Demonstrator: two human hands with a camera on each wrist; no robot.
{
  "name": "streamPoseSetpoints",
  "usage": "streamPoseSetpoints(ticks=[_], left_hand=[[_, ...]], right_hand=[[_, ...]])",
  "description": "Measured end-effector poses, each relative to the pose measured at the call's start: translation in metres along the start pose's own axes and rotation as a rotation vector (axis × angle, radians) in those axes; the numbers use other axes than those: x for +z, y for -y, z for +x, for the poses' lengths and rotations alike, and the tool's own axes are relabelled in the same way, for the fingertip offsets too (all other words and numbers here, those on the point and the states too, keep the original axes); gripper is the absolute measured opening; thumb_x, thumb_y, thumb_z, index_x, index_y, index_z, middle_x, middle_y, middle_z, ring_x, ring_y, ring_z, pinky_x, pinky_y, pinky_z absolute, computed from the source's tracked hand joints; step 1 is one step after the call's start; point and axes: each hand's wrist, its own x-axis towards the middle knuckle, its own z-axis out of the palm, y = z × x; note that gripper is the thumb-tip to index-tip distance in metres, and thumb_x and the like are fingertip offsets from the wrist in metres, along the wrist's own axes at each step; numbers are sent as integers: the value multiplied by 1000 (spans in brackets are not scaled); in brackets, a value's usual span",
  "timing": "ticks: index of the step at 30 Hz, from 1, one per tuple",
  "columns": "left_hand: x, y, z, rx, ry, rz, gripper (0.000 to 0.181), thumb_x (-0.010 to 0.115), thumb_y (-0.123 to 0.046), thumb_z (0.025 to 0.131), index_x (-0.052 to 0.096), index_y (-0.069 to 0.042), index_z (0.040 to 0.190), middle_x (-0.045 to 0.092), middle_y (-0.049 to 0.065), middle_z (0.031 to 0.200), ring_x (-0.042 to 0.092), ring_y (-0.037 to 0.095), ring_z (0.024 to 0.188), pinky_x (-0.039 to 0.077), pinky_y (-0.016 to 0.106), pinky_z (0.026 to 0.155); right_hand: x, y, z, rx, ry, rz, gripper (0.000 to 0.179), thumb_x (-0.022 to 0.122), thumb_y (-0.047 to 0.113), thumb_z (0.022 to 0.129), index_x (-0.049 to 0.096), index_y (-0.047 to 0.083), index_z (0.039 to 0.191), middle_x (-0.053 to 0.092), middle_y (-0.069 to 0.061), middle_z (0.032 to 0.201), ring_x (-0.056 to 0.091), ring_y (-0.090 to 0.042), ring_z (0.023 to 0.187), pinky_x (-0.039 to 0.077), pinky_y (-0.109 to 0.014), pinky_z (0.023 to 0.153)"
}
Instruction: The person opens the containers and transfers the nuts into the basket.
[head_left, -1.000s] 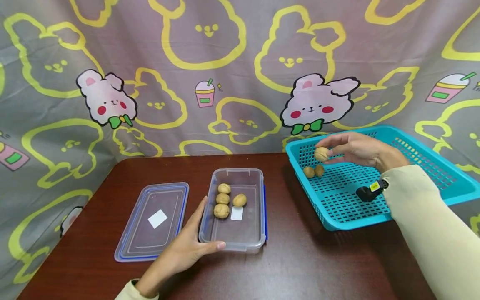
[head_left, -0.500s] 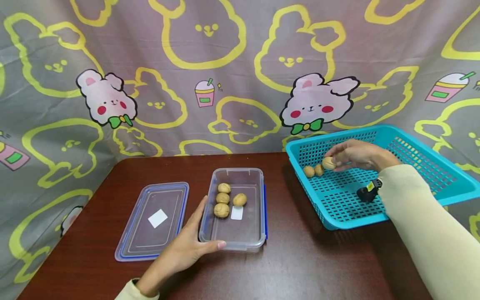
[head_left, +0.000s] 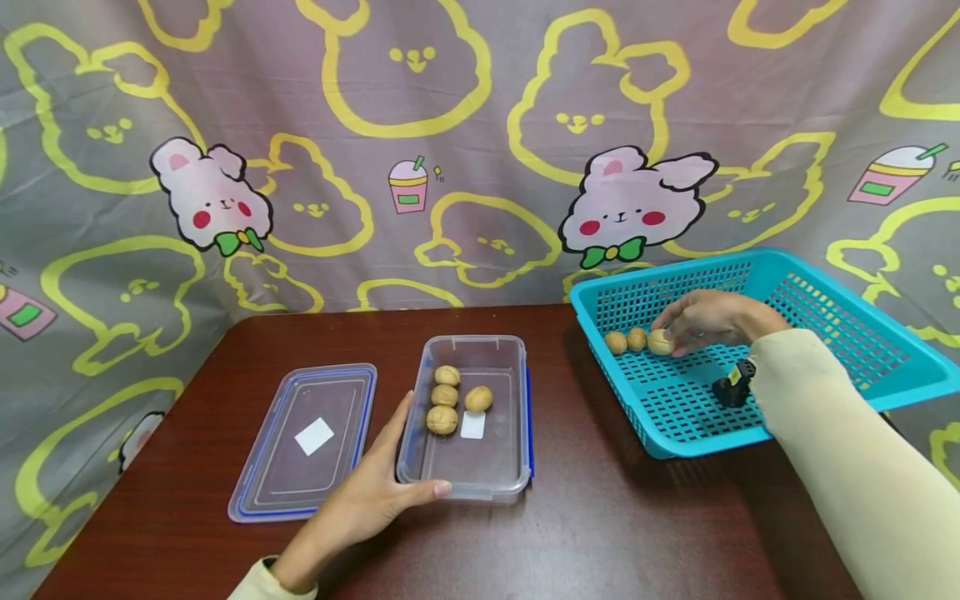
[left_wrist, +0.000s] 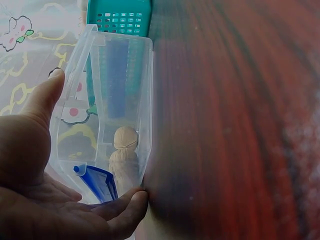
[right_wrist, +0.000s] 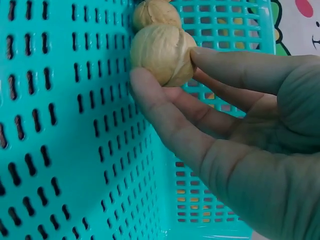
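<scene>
My right hand [head_left: 708, 321] pinches a walnut [head_left: 661, 342] between thumb and fingers, low inside the turquoise basket [head_left: 678, 408]. Two more walnuts [head_left: 626, 341] line up beside it along the basket's far-left wall. In the right wrist view the gripped walnut [right_wrist: 162, 55] sits right against a neighbouring walnut [right_wrist: 156, 14]. My left hand [head_left: 371, 496] holds the clear plastic container [head_left: 495, 458] by its near left corner, thumb over the near rim, fingers along the left side. Several walnuts [head_left: 444, 397] lie in it, most in a row by the left wall.
A clear lid [head_left: 341, 408] with a blue seal lies flat on the brown table [head_left: 592, 525], left of the container. A white label [head_left: 473, 425] shows on the container's floor. Behind the table hangs a patterned curtain [head_left: 480, 100].
My right hand has moved down and slightly right with the walnut, from above the other two to beside them, low in the basket. The left hand and container stay put.
</scene>
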Motion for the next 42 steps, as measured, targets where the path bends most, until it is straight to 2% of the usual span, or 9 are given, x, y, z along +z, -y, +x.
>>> streamPoseSetpoints(ticks=[8,13,16,21,25,27,31,36,42], left_hand=[[0,0,0,-6,1,-1,125,88,-42,84,2,-18,170,7,17,177,12,43,161,15,69,126],[0,1,0,-3,1,-5,125,88,-41,84,2,-17,170,8,17,177,12,42,161,14,68,126],[0,1,0,-3,1,-9,125,89,-41,83,2,-18,170,7,17,177,11,42,161,13,68,127],[0,1,0,-4,1,-10,125,89,-41,83,2,-18,170,7,17,177,11,42,161,14,68,126],[0,2,1,3,-1,-9,125,89,-41,83,2,-17,170,8,18,176,12,43,161,14,68,126],[0,2,1,7,-3,-8,125,89,-41,83,2,-17,170,8,18,176,12,43,161,14,68,126],[0,2,1,7,-5,0,125,89,-41,83,2,-18,170,8,18,176,12,43,161,15,68,126],[0,2,1,0,0,3,125,88,-42,83,2,-17,170,7,17,177,11,43,161,14,69,126],[0,1,1,-7,3,5,125,88,-42,84,2,-16,170,6,18,177,10,43,161,14,69,126]], right_hand=[[2,0,2,48,36,-26,45,51,4,106,44,-15,146,71,-10,109,67,-21,96,62,-40,95],[3,2,0,65,19,-42,45,49,3,107,43,-15,147,69,-16,118,67,-28,107,60,-47,99],[3,3,-1,80,-5,-67,45,48,2,107,43,-14,148,63,-24,129,61,-37,120,59,-50,99],[2,8,-4,118,-48,-124,45,45,4,108,43,-10,151,44,-38,148,48,-52,135,59,-51,99],[0,17,-10,125,-86,-174,47,41,3,107,41,-9,152,32,-42,157,39,-58,142,53,-59,105],[-1,24,-13,119,-107,-191,48,40,3,106,41,-9,153,30,-42,158,37,-59,144,48,-64,109],[0,38,-22,75,-153,-216,50,41,4,104,41,-9,153,35,-41,156,37,-59,143,42,-68,112],[8,62,-38,-30,-219,-251,48,42,5,105,45,-9,150,44,-39,153,44,-56,139,43,-69,111],[38,92,-59,-162,-265,-255,42,47,9,109,49,-8,148,53,-36,145,52,-52,133,48,-66,108]])
